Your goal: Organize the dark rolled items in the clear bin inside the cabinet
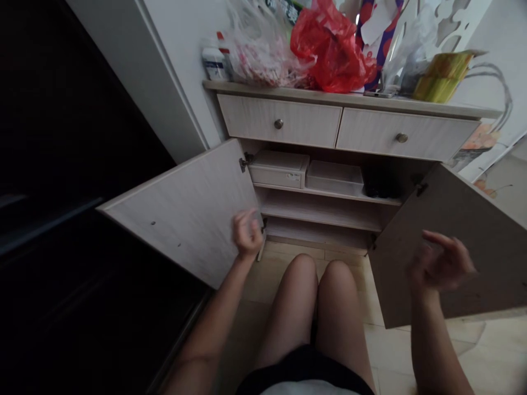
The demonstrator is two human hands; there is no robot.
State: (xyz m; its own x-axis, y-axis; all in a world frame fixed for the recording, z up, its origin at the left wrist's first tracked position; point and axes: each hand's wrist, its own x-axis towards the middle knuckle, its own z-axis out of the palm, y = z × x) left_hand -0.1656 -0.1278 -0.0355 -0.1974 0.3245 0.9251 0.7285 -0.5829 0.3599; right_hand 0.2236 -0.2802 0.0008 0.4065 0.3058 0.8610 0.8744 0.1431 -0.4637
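A low cabinet stands before me with both its doors swung wide. My left hand (247, 233) is raised in front of the left door (189, 211), its fingers loosely curled with a gap to the thumb and nothing visible in them. On the other side, my right hand (442, 266) hovers before the right door (461, 241); its fingers are apart, empty and blurred by motion. Inside, the upper shelf (329, 193) bears a white drawer box (275, 167), a clear plastic container (335, 177) and something dark (381, 186) in shadow.
Two drawers (304, 120) with round knobs sit above the opening. On the top (346, 99) lie a red plastic bag (329, 49), a clear bag (263, 55), a white bottle (214, 63) and a yellow package (442, 77). My knees (319, 274) are close to the cabinet.
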